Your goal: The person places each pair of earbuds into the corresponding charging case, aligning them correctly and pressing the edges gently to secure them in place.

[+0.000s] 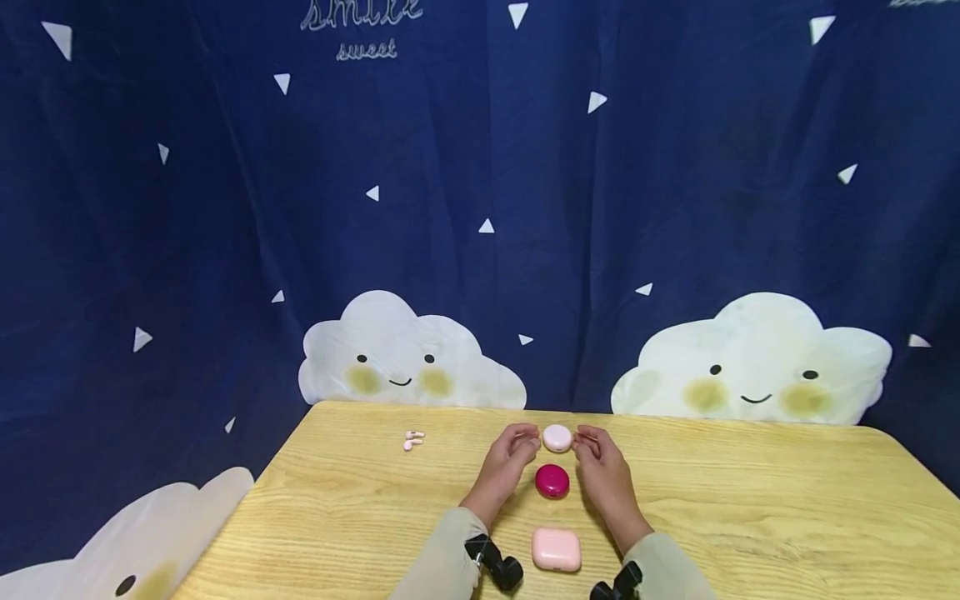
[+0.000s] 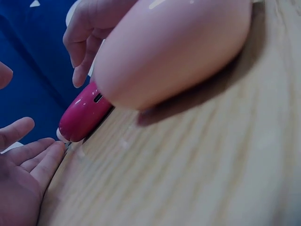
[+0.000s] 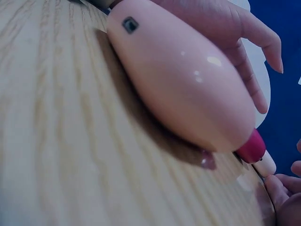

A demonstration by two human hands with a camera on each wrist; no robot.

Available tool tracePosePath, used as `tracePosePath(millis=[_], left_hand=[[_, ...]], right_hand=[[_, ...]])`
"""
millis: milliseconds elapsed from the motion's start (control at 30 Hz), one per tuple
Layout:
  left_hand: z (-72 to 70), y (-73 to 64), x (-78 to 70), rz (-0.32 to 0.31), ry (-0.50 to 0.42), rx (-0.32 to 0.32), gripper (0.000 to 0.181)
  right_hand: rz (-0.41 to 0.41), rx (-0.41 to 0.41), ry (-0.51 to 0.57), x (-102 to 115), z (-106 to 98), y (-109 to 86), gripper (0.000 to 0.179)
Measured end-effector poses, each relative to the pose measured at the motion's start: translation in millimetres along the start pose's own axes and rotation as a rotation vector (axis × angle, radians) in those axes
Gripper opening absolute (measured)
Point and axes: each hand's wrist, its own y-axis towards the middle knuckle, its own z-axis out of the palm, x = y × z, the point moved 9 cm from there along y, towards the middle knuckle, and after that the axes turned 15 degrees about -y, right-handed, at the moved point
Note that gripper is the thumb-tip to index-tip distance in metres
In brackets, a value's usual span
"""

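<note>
A pale, nearly white round case point(image 1: 557, 438) lies near the table's far edge, between my two hands. My left hand point(image 1: 510, 460) is beside its left side, with relaxed, slightly bent fingers close to the rim. On the other side my right hand point(image 1: 606, 472) mirrors this, fingertips near the case. Whether either hand touches it is hard to tell. Closer to me, between the wrists, sits a glossy magenta round case point(image 1: 552, 481), with a small port point(image 2: 98, 98) showing in the left wrist view. A pink rounded-rectangular earbud case point(image 1: 557, 549) rests between the forearms and looms large in both wrist views.
Two small pale earbuds point(image 1: 412, 441) lie far left on the wooden table point(image 1: 337, 517). Behind the table hangs a dark blue curtain point(image 1: 435, 250) with clouds and triangles. Black wrist mounts point(image 1: 495, 563) sit on both sleeves.
</note>
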Motion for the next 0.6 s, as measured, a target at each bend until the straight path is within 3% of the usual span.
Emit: tracePosePath(millis=[400,600], left_hand=[[2.4,-2.4,0.4,-0.02,0.018,0.002,0.035],[-3.9,5.6,15.6,-0.018,-0.009,0.002,0.036]], right_hand=[[-0.024,0.025,-0.019,0.4,3.1,0.2,0.033],[-0.025,0.027,-0.024,-0.4,3.0,1.8,0.034]])
